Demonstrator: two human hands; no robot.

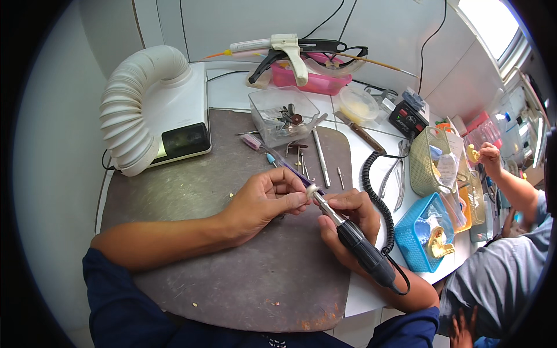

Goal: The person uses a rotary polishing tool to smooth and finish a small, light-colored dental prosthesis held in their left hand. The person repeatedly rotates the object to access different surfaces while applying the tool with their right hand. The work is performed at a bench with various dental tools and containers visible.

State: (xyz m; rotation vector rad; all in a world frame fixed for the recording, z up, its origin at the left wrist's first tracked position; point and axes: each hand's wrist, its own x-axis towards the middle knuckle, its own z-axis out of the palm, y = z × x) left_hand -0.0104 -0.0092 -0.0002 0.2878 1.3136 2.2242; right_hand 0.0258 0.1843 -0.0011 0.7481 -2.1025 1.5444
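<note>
My right hand (353, 216) is wrapped around a black and silver rotary handpiece (361, 243), its nose slanting up and left. My left hand (271, 196) is closed in a pinch right at the handpiece's tip. At that meeting point sits a small off-white piece (313, 190), which touches my left fingertips; its exact kind is too small to tell. A coiled black cord (371, 180) runs near the handpiece, toward a dark control box (408, 118). Both hands are above a worn brown-grey work board (243, 290).
Behind my hands lie a toothbrush (252, 142), several burs and a clear tub (284, 116) of small tools. A white hose unit (145, 110) stands left. On the right are a blue basket (419, 232) with dental casts, a beige basket (426, 168) and another person (505, 272).
</note>
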